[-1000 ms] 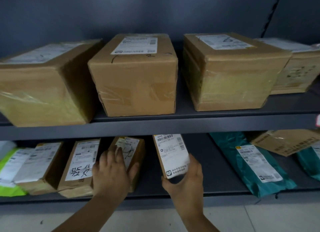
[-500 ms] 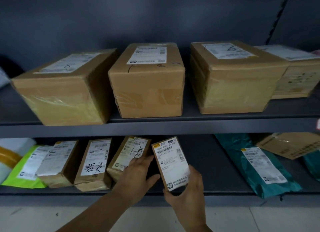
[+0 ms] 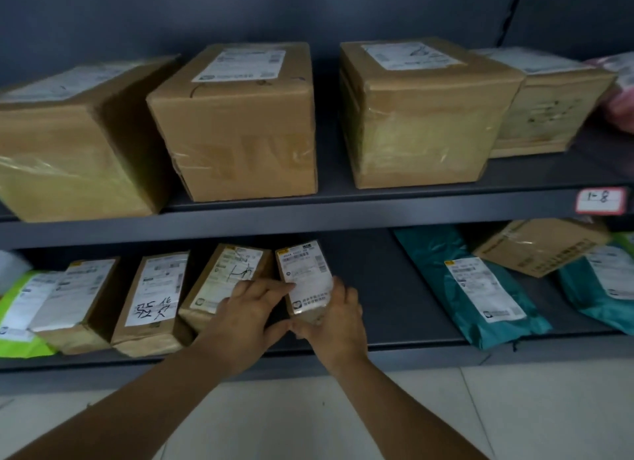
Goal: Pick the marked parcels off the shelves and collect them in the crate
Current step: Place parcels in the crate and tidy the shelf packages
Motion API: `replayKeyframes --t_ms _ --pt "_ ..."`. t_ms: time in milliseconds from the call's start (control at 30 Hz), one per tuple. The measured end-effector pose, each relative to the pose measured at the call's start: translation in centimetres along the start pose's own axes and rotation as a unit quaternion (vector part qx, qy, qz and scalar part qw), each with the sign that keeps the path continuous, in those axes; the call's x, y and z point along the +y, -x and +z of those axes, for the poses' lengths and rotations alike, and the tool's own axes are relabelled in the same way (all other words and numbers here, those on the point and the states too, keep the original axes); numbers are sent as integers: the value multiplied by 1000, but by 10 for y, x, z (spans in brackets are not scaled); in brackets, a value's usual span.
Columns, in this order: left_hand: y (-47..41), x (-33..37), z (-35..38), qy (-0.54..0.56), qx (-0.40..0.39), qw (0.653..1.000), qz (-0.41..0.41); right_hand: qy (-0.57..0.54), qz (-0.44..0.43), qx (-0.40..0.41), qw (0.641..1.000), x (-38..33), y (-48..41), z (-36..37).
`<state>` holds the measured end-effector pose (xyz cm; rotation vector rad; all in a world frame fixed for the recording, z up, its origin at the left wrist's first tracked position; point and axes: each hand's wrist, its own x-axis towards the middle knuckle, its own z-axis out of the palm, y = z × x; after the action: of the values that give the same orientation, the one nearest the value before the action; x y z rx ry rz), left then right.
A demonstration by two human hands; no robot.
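Observation:
A small brown parcel (image 3: 303, 271) with a white label stands on the lower shelf (image 3: 394, 308), leaning against the neighbouring carton. My right hand (image 3: 334, 317) grips its lower right corner. My left hand (image 3: 248, 308) lies flat over the lower part of the neighbouring small carton (image 3: 230, 274), its straight fingertips touching the held parcel's label. Further left stand two more small cartons (image 3: 154, 295), one with black handwriting on its label. No crate is in view.
Several large cartons (image 3: 240, 123) fill the upper shelf. Teal mailer bags (image 3: 470, 288) and a tilted carton (image 3: 538, 243) lie to the right on the lower shelf, a green bag (image 3: 17, 308) at far left. A shelf tag (image 3: 600, 200) reads 1-8. Tiled floor lies below.
The right hand has brought the small parcel down and back onto the lower shelf, against the neighbouring carton. The left hand has moved right, and its fingertips now reach the parcel's label.

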<state>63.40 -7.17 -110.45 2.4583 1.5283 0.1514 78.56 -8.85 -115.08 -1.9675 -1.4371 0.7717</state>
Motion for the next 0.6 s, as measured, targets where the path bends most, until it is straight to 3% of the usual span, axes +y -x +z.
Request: replayKeyframes --t_ms 233,600 --pt "-22 51 4 -3 -15 999 32 60 -46 45 996 53 17 -72" --pt "-72 157 22 -73 -69 989 113 109 146 133 974 163 13 -191"
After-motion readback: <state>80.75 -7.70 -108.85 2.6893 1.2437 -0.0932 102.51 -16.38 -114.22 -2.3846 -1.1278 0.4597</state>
